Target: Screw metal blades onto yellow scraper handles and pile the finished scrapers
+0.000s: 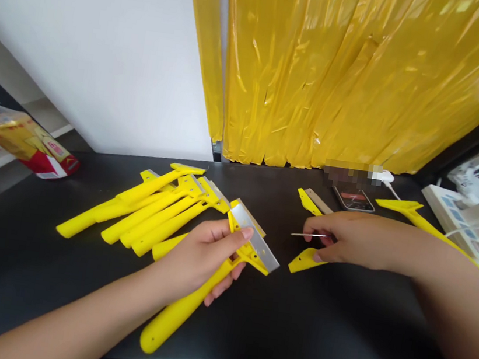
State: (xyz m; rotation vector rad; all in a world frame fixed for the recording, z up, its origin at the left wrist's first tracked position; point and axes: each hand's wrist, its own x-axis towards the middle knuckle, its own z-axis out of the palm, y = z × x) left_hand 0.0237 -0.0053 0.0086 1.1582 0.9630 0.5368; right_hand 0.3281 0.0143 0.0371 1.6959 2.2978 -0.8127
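A yellow-handled scraper [202, 292] rests in my left hand [198, 256], thumb pressed on its metal blade [263, 250]; the handle points down toward me. My right hand [359, 239] is curled around a slim screwdriver [306, 235]; only the thin metal shaft shows, pointing left, and its handle is hidden. Below those fingers a small yellow blade cover [304, 261] lies on the table, close to or touching the thumb. Another yellow cover [308, 201] lies behind the hand beside a greyish strip [318, 201]. Several yellow scrapers [165, 208] are piled left of my left hand.
The black table [310, 342] backs onto a white panel [106, 50] and yellow plastic film [323, 79]. A phone [354, 199] lies near the back. On the right are a long yellow handle [443, 239] and a white box with cables [471, 230]. A bottle [28, 140] stands left.
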